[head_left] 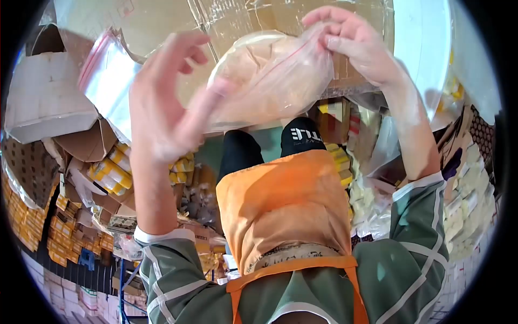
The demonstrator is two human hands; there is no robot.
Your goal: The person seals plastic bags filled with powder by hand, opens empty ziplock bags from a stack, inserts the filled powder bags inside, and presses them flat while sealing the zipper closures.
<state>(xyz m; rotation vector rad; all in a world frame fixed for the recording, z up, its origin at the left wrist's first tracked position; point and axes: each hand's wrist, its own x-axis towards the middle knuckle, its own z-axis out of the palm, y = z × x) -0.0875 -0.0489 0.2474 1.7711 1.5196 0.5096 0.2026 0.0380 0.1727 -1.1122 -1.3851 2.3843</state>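
A clear zip bag [299, 70] with a pink seal line lies in front of me. A peach-coloured mass with a pale rounded edge [245, 56] shows in or behind the plastic; I cannot tell which. My right hand [350, 40] pinches the bag's upper right corner between thumb and fingers, pulling the film up. My left hand [172, 94], blurred by motion, is open at the bag's left side with its fingers apart. Its thumb overlaps the bag's edge in view; whether it touches is unclear.
Cardboard [356, 16] covers the work surface. A stack of flat zip bags [110, 75] with red seals lies at the left, beside a white carton [48, 92]. Yellow packets [113, 170] and boxes are piled below. An orange apron [286, 200] covers my lap.
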